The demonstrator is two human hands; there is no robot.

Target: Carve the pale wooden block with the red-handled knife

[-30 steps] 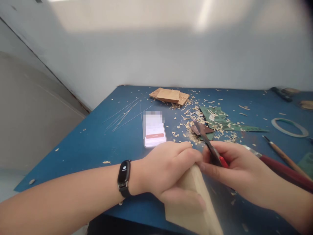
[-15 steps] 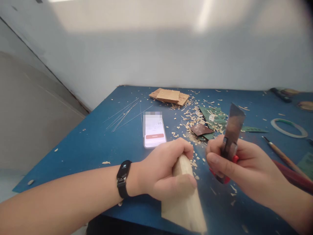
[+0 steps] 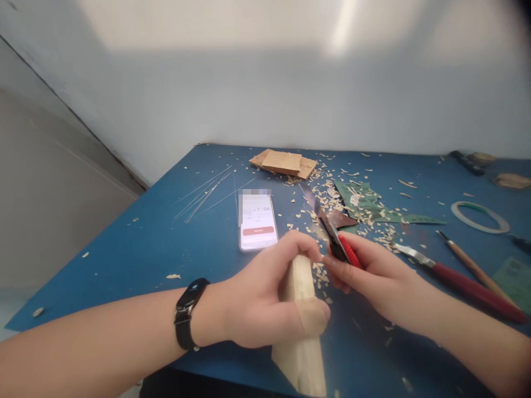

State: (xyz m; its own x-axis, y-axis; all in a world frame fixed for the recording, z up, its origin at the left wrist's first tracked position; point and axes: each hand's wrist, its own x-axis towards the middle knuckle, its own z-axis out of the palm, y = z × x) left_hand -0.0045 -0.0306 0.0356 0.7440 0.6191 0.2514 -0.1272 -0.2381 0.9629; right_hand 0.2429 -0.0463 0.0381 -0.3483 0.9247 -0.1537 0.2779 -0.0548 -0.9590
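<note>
My left hand is wrapped around a pale block of wood near the front edge of the table, its thumb along the near side and its fingers over the far end. In my right hand is a utility knife with a red and black handle. Its wide blade points up and away to the left. The fingers of both hands nearly meet at the block's far end; whether they touch I cannot tell. The underside of the block is hidden.
A lit phone lies beyond my left hand, with thin wires to its left. Wood pieces, shavings, green sandpaper and a tape ring lie farther back. A red-handled carving knife and a wooden-handled tool lie at right.
My right hand has moved left toward the block, and the knife has turned from nearly upright to leaning left. The block has tilted slightly in my left hand.
</note>
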